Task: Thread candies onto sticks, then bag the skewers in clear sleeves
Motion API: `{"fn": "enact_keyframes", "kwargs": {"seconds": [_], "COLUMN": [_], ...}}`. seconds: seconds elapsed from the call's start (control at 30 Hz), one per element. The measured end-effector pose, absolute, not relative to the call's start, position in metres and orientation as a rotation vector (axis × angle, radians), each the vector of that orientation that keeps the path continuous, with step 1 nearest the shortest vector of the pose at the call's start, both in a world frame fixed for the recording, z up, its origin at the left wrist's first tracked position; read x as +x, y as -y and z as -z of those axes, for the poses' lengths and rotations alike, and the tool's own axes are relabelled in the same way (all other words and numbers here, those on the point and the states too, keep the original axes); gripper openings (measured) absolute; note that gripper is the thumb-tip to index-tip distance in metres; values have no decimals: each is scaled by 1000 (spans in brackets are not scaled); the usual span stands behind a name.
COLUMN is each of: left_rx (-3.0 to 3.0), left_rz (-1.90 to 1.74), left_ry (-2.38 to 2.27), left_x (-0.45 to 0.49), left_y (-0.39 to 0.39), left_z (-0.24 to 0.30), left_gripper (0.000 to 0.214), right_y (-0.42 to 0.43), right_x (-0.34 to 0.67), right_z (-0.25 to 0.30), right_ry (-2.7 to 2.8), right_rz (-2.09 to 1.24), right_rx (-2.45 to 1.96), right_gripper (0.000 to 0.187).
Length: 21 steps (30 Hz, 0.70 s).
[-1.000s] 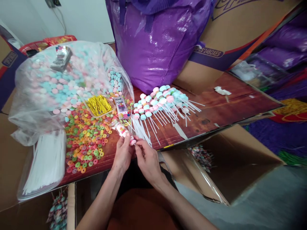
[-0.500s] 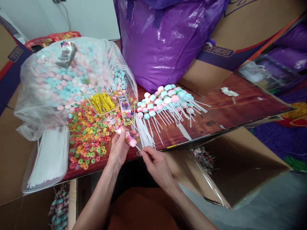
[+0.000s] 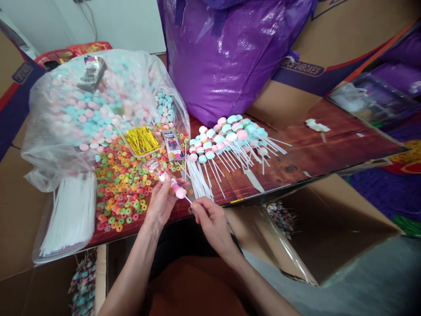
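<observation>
My left hand [image 3: 161,199] is closed around a candy skewer [image 3: 176,189], its pink sweet at the lower tip and more sweets inside a clear wrapper above. My right hand [image 3: 210,219] pinches the thin white stick that pokes out below the pink sweet. Both hands hover at the near edge of the wood-patterned board [image 3: 296,158]. Just beyond them lies a bunch of loose white sticks [image 3: 197,180].
Finished pink-and-blue candy sticks [image 3: 230,140] lie fanned out mid-board. Coloured candy rings [image 3: 125,184], gold twist ties [image 3: 141,140] and a big clear bag of pastel sweets [image 3: 88,105] sit left. A pack of white sticks [image 3: 66,215], a purple bag [image 3: 237,52] and an open cardboard box [image 3: 322,228] surround.
My hands have drawn apart: the right hand slid down the stick away from the pink sweet. The left hand tilted the skewer, showing more of it.
</observation>
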<state>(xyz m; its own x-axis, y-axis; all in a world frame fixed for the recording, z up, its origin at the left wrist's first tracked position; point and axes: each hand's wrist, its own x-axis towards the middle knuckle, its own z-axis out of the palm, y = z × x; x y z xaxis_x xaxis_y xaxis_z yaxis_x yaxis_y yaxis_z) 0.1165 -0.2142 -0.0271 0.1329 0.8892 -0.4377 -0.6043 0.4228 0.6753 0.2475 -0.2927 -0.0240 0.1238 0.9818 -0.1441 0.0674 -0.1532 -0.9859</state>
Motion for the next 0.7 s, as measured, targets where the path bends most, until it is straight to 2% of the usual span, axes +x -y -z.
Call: {"fn": "enact_keyframes", "kwargs": {"seconds": [0.13,0.23,0.33,0.53,0.7], "left_rx": [348,342,362,442,488], "left_rz": [-1074,-1038,-1026,-970,-1058], "left_ry": [-880,-852,-852,-884,-901], "left_x": [120,122,126,134,128], "left_y": [218,221,224,232,230], "left_z": [27,26,25,22,19], "left_gripper": [34,31,32,39,37], "right_y": [284,278,275,274,282], "right_x": [250,250,244,225,236], "right_z": [21,20,21,27,22], "right_ry": [613,413,402,753,997], "right_rz": [-1674,-1820,-1771,-1376,-1418], "right_rx": [-1177,-1048,-1059,-1286,-1331], "right_gripper": [23,25,26,30,29]}}
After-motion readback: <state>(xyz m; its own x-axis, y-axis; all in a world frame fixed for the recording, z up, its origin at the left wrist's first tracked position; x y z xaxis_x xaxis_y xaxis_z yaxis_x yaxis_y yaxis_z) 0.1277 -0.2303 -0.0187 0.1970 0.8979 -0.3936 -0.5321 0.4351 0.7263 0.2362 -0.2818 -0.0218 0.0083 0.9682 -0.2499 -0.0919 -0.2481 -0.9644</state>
